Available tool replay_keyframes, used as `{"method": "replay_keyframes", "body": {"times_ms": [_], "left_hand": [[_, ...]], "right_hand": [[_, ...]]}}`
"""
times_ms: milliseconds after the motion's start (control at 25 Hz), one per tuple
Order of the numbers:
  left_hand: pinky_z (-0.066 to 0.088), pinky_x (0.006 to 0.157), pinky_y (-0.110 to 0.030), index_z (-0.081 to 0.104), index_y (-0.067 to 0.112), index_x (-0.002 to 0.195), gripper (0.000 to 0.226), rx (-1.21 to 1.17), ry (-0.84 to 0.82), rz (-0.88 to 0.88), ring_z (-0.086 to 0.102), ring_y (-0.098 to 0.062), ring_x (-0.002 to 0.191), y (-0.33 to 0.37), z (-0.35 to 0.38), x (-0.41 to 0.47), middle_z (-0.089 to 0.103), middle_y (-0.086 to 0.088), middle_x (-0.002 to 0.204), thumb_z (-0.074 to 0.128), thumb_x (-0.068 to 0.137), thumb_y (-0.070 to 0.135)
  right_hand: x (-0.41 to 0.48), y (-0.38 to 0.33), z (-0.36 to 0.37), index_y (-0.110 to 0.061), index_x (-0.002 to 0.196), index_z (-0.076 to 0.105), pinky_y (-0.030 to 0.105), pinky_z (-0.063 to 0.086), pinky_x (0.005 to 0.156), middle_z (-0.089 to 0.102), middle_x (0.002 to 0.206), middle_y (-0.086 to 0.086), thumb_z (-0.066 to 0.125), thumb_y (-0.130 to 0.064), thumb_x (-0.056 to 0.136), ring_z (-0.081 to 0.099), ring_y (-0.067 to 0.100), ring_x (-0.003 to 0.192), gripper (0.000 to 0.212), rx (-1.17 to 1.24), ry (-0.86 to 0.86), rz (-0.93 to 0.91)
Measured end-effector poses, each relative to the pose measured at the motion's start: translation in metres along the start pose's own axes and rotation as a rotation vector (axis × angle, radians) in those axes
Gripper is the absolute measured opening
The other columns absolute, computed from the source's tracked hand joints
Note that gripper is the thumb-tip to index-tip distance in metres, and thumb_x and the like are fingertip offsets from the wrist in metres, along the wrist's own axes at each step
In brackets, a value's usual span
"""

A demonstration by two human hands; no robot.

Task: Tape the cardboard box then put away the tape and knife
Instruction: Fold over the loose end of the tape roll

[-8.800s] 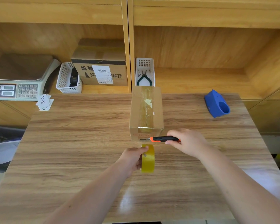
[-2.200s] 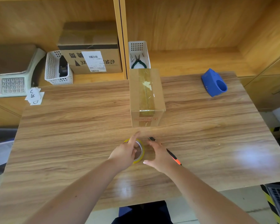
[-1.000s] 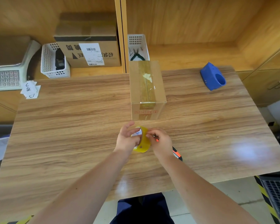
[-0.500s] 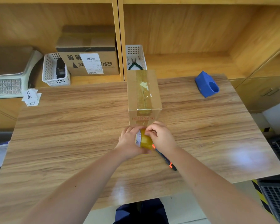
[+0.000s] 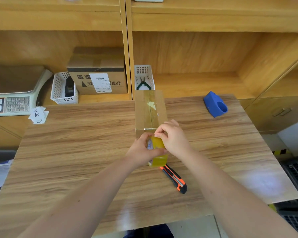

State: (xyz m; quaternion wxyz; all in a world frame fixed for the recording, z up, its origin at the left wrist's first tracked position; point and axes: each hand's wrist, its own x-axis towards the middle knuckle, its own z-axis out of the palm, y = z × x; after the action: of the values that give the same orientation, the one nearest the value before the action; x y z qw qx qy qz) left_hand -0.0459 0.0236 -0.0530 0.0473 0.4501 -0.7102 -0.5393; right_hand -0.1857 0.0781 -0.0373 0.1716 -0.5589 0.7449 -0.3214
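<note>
A narrow cardboard box (image 5: 149, 110) stands on the wooden table (image 5: 76, 143), with clear tape along its top seam. Just in front of its near face I hold a yellow tape roll (image 5: 157, 152) upright. My left hand (image 5: 141, 152) grips the roll from the left. My right hand (image 5: 173, 138) pinches at the top of the roll, close to the box's front edge. An orange and black utility knife (image 5: 175, 179) lies on the table just behind the roll, nearer to me, with nothing touching it.
A blue tape dispenser (image 5: 215, 106) sits at the table's far right. The shelf behind holds a white basket with pliers (image 5: 144, 78), another white basket (image 5: 64, 88), a labelled carton (image 5: 97, 74) and a scale (image 5: 15, 90). Paper slips (image 5: 38, 115) lie at far left.
Both hands lifted the tape roll off the table and carried it forward to the box's front. The knife was left lying on the table.
</note>
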Motion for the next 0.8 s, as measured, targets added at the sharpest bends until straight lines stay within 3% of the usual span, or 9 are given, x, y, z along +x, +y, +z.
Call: {"method": "replay_keyframes", "body": {"times_ms": [160, 240, 320, 440, 520, 640, 720, 800], "left_hand": [[0.047, 0.080, -0.029, 0.051, 0.028, 0.131, 0.082, 0.043, -0.009, -0.106, 0.057, -0.012, 0.100, 0.026, -0.008, 0.002, 0.058, 0.009, 0.114, 0.080, 0.061, 0.059], [0.057, 0.082, -0.036, 0.059, 0.028, 0.120, 0.077, -0.028, -0.047, -0.191, 0.065, -0.016, 0.099, 0.029, -0.010, 0.003, 0.068, 0.005, 0.111, 0.077, 0.055, 0.065], [0.060, 0.075, -0.036, 0.063, 0.028, 0.109, 0.072, -0.107, -0.082, -0.229, 0.071, -0.019, 0.090, 0.035, -0.010, 0.002, 0.073, 0.000, 0.100, 0.075, 0.050, 0.067], [0.045, 0.054, -0.025, 0.065, 0.018, 0.100, 0.078, -0.149, -0.137, -0.346, 0.065, -0.022, 0.070, 0.041, -0.011, 0.006, 0.068, -0.004, 0.082, 0.072, 0.044, 0.071], [0.047, 0.057, -0.025, 0.065, 0.016, 0.099, 0.078, -0.160, -0.182, -0.401, 0.068, -0.023, 0.077, 0.043, -0.012, 0.006, 0.070, -0.004, 0.086, 0.072, 0.047, 0.074], [0.055, 0.082, -0.032, 0.069, 0.026, 0.094, 0.054, -0.072, -0.160, -0.277, 0.067, -0.015, 0.094, 0.035, -0.011, 0.008, 0.072, 0.003, 0.100, 0.075, 0.060, 0.068], [0.049, 0.075, -0.026, 0.065, 0.028, 0.092, 0.046, -0.025, -0.097, -0.163, 0.061, -0.012, 0.088, 0.036, -0.012, 0.004, 0.063, 0.005, 0.091, 0.079, 0.063, 0.061], [0.042, 0.067, -0.025, 0.056, 0.035, 0.110, 0.062, 0.010, -0.047, -0.055, 0.056, -0.011, 0.083, 0.036, -0.014, 0.002, 0.055, 0.006, 0.088, 0.083, 0.059, 0.058]], "right_hand": [[0.013, -0.008, -0.025, -0.012, 0.075, 0.068, 0.023, 0.031, 0.081, 0.058, 0.076, -0.012, 0.064, -0.006, 0.085, 0.042, 0.009, 0.093, 0.012, 0.000, -0.035, -0.015], [0.019, -0.016, -0.039, -0.013, 0.076, 0.069, 0.024, 0.033, 0.082, 0.061, 0.078, -0.011, 0.065, -0.010, 0.086, 0.043, 0.010, 0.095, 0.011, -0.020, -0.054, -0.038], [0.022, -0.025, -0.049, -0.013, 0.077, 0.068, 0.026, 0.036, 0.084, 0.063, 0.083, -0.007, 0.065, -0.012, 0.087, 0.046, 0.011, 0.094, 0.011, -0.043, -0.071, -0.054], [0.024, -0.032, -0.060, -0.012, 0.077, 0.068, 0.019, 0.039, 0.075, 0.063, 0.084, -0.004, 0.065, -0.007, 0.086, 0.052, 0.006, 0.081, 0.011, 0.045, 0.007, -0.045], [0.022, -0.033, -0.060, -0.013, 0.076, 0.068, 0.020, 0.042, 0.073, 0.062, 0.082, -0.004, 0.066, -0.006, 0.085, 0.055, 0.006, 0.079, 0.011, 0.063, 0.014, -0.061], [0.017, -0.032, -0.055, -0.012, 0.076, 0.067, 0.031, 0.054, 0.072, 0.061, 0.080, -0.005, 0.064, -0.003, 0.085, 0.064, 0.015, 0.073, 0.013, 0.151, -0.024, -0.028], [0.014, -0.032, -0.057, -0.012, 0.077, 0.066, 0.030, 0.057, 0.066, 0.061, 0.082, -0.004, 0.062, -0.003, 0.087, 0.066, 0.014, 0.067, 0.014, 0.182, -0.065, -0.003], [0.013, -0.034, -0.060, -0.014, 0.077, 0.066, 0.027, 0.056, 0.064, 0.062, 0.084, -0.003, 0.063, -0.004, 0.087, 0.067, 0.011, 0.064, 0.015, 0.187, -0.083, -0.010]]}}
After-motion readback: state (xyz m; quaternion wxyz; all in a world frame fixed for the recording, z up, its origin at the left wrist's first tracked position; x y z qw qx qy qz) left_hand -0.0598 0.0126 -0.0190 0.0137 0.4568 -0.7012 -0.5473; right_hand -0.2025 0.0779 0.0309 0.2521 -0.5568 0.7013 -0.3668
